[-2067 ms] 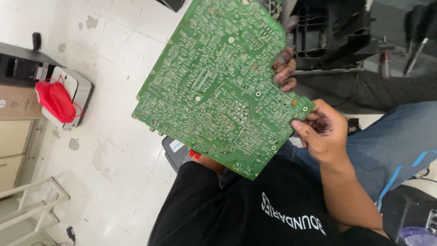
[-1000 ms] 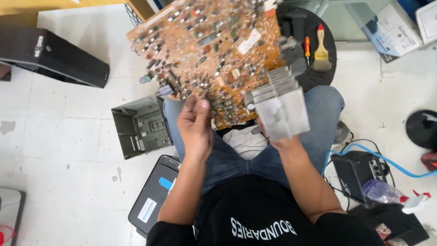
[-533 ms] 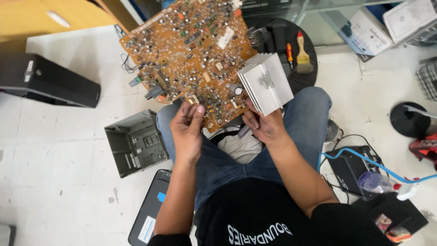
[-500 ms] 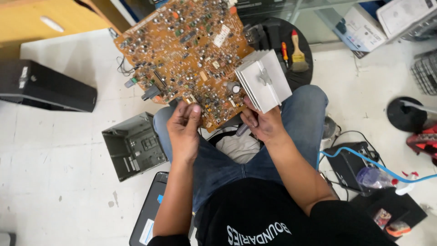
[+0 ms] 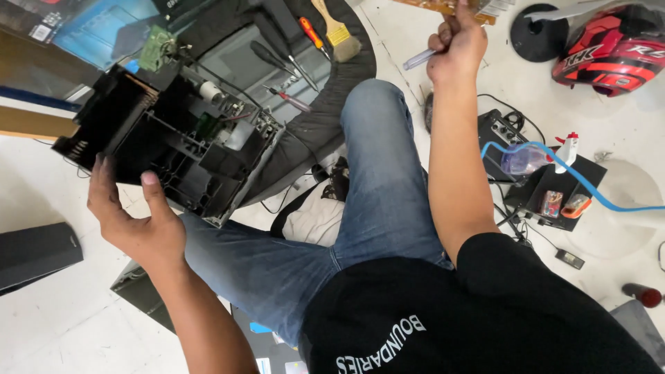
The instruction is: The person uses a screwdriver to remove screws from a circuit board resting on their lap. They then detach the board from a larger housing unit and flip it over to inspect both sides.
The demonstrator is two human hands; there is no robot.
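My left hand [image 5: 131, 218] grips the lower left edge of a black plastic chassis [image 5: 173, 149] that rests tilted over my left knee, its open side showing wires and small parts. My right hand [image 5: 454, 45] is stretched out to the upper right, fist closed on a clear-handled screwdriver [image 5: 418, 59]. Just beyond that fist, the edge of an orange circuit board [image 5: 443, 5] lies on the floor at the top of the view. My legs in blue jeans [image 5: 374, 187] fill the middle.
A round black mat [image 5: 339, 90] holds several screwdrivers and a brush [image 5: 336, 31]. A red helmet [image 5: 609, 41], a black round base [image 5: 537, 31], a blue hose [image 5: 554, 166], a spray bottle [image 5: 568, 147] and small black devices lie right. A black box [image 5: 31, 253] sits left.
Both hands held the orange circuit board with its metal heat sink before. Now the board lies away at the top, my left hand grips the black chassis and my right holds a screwdriver.
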